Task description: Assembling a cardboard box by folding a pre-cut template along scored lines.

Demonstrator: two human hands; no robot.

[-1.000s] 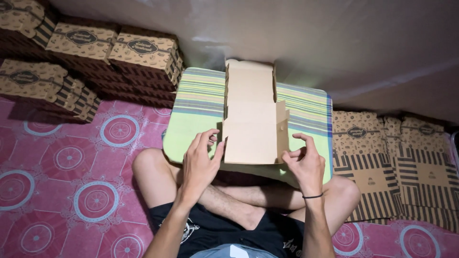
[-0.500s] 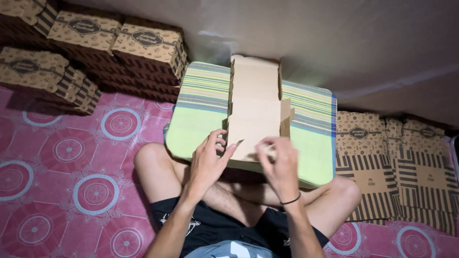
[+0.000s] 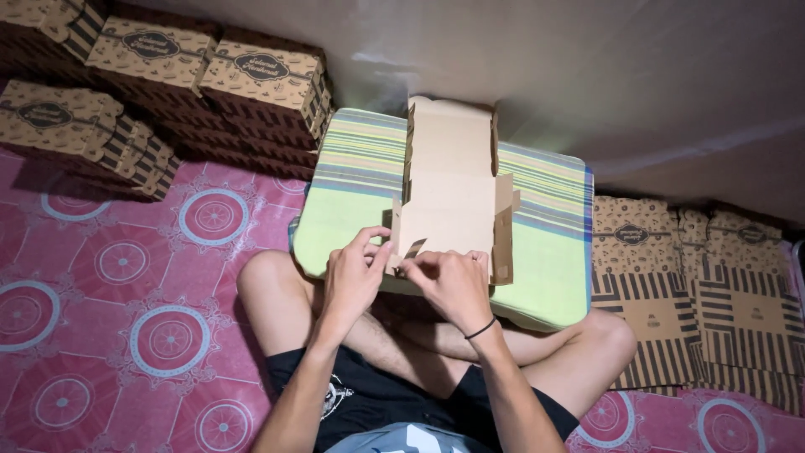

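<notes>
Change: both hands have closed in on the near edge of the box (image 3: pixel 453 201); a second ago they sat at its two sides, the right one out by the right wall.
Left hand (image 3: pixel 352 281): fingers curled, thumb and forefinger pinching the near left corner of the box.
Right hand (image 3: pixel 453 285): fingers bent and pressed onto the near front flap, beside a small slanted slot; a dark band circles the wrist.
Box: plain brown card, half folded, side walls standing, lid flap lying flat toward the far wall; it rests on the cushion (image 3: pixel 545 260), which lies on the person's crossed legs.
Cushion: green and yellow with blue stripes at its far end; bare surface shows left and right of the box, and its near edge overhangs the knees.
Open room: the pink mat (image 3: pixel 126 310) with round patterns lies uncovered to the left; the grey wall (image 3: pixel 587 75) stands just behind the cushion.
Folded boxes (image 3: pixel 201 75): stacks at far left against the wall, brown with a dark oval label on each top and striped sides.
Flat blanks (image 3: pixel 704 294): piled at right just beside the knee, brown with dark stripes and a dark oval mark.
</notes>
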